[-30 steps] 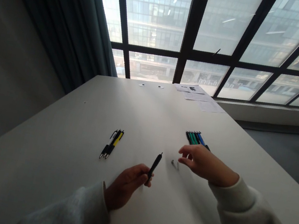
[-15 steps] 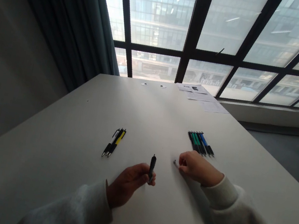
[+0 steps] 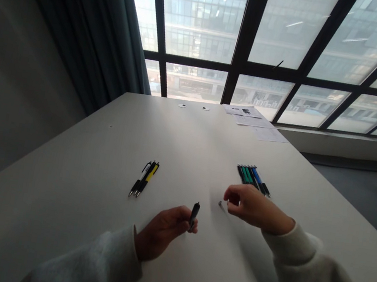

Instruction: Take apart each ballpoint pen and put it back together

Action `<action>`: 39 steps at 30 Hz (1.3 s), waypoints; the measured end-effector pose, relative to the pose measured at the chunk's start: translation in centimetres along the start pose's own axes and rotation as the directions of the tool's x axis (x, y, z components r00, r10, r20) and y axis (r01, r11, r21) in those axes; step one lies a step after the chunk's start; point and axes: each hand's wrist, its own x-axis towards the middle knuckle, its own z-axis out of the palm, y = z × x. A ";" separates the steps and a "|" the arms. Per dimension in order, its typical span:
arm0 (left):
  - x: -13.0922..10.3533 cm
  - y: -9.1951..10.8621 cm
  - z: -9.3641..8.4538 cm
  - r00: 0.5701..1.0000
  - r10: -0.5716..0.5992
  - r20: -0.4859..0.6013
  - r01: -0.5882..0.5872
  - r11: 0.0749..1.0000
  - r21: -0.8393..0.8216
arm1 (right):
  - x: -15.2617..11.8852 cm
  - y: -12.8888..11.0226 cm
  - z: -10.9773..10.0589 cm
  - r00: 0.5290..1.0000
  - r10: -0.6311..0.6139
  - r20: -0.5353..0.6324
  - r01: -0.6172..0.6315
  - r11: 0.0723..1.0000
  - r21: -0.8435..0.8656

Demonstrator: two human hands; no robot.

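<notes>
My left hand [image 3: 163, 229] is closed around a dark pen [image 3: 194, 214], held upright above the white table [image 3: 185, 160]; its lower end is hidden by the fingers. My right hand [image 3: 249, 207] hovers over the table with curled fingers, a gap showing between thumb and forefinger. Just left of its fingertips lies a small grey piece [image 3: 220, 203], too small to name surely. Beyond the right hand, several pens [image 3: 248, 175] with green, blue and black barrels lie side by side, their near ends partly covered by the hand.
Three pens [image 3: 145, 178], one of them yellow and black, lie together on the left of the table. Paper sheets [image 3: 249, 115] rest at the far right edge, and two round white fittings [image 3: 182, 106] sit at the far edge. A dark curtain [image 3: 118, 41] hangs beside the window.
My right hand has lifted and drawn slightly right, away from the small grey piece, with its fingertips parting. The pen in my left hand has shifted slightly right and down.
</notes>
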 end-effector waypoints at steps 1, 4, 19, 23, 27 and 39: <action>0.0 0.1 0.0 1.000 -0.007 0.001 0.007 1.000 0.002 | -0.4 -0.7 -0.6 0.999 -0.041 -0.029 0.045 0.984 0.175; 0.0 0.2 0.1 0.999 -0.034 0.002 0.034 0.999 0.000 | -1.7 -2.8 -2.0 0.981 -0.109 -0.161 0.185 0.784 0.593; 0.1 0.7 0.5 0.996 -0.065 0.054 0.061 0.996 0.069 | -3.3 -6.2 -0.7 0.900 -0.190 -0.393 0.435 0.462 0.773; 0.0 0.8 0.6 0.996 -0.072 0.051 0.069 0.995 0.074 | -3.3 -6.2 -0.5 0.914 -0.169 -0.369 0.403 0.477 0.781; -0.1 0.8 0.6 0.996 -0.077 0.050 0.073 0.994 0.079 | -3.3 -6.1 -0.6 0.915 -0.187 -0.358 0.402 0.497 0.769; 0.1 0.8 0.6 0.995 -0.081 0.054 0.077 0.994 0.082 | -3.3 -6.1 -0.6 0.919 -0.179 -0.351 0.390 0.542 0.744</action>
